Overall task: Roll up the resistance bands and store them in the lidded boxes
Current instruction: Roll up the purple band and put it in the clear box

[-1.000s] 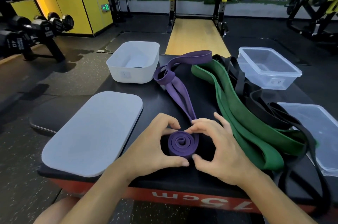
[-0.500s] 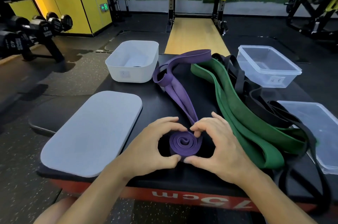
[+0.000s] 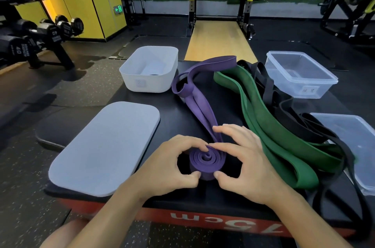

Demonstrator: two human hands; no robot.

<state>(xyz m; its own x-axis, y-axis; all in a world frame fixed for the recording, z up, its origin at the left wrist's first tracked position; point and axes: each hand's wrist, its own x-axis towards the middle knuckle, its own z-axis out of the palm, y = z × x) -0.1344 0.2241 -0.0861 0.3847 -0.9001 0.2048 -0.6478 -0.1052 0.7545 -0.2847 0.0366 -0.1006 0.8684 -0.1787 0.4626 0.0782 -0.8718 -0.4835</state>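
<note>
1. A grey lid point(image 3: 104, 147) lay flat on the counter point(image 3: 174, 118), a white box point(image 3: 149, 69) behind it
2. The left hand point(image 3: 168, 166) and right hand point(image 3: 243, 164) pinched the coiled purple band point(image 3: 206, 163) between thumbs and fingertips
3. Green band point(image 3: 269, 126), black bands point(image 3: 292, 118) and clear box point(image 3: 298, 74) lay rightward

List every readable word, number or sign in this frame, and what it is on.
"75cm", upside down: red edge of the box.
"40": dumbbell; its other lettering is too blurred.
Green arrow exit sign: no readable words.
Labels on white bin and clear bin: unreadable.
</note>
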